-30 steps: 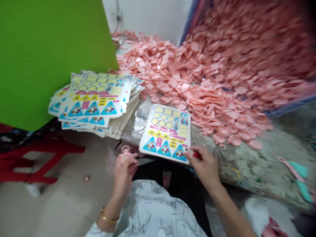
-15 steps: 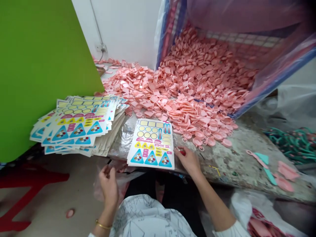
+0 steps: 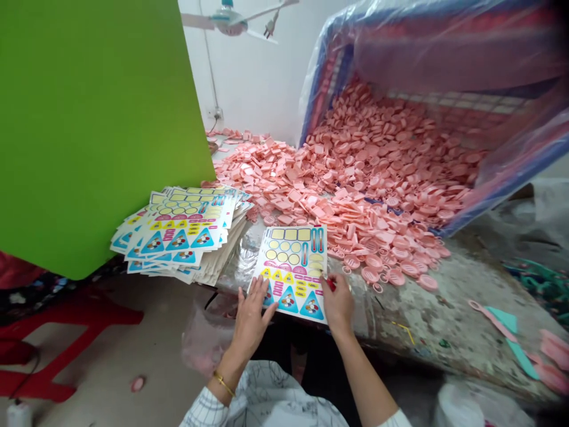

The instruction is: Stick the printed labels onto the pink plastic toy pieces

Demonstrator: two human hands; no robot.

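- The sticker sheet (image 3: 288, 273) lies face up on the surface (image 3: 438, 303), directly in front of me, its near side at the surface's near edge.
- My left hand (image 3: 251, 317) grasps nothing; its fingers rest spread on the sheet's near left corner, partly covering a blue triangle.
- My right hand (image 3: 338, 305) is closed around a small red object (image 3: 330, 284) at the sheet's right edge. My fingers hide most of it, so I cannot tell what it is.
- For steady support, I press with flat left fingers and light, even force. Uneven pressure could skew or crease the sheet.
- I hold the red object with a light pinch; a tense grip could drag its tip across the printed labels.
- The near corners deserve most care, as little support lies beyond them.
- The stack of sheets (image 3: 180, 240) stands to the left, apart from my sheet. The pink pieces (image 3: 288, 178) spread along the far side; I judge that stray ones under the sheet would spoil its flatness.
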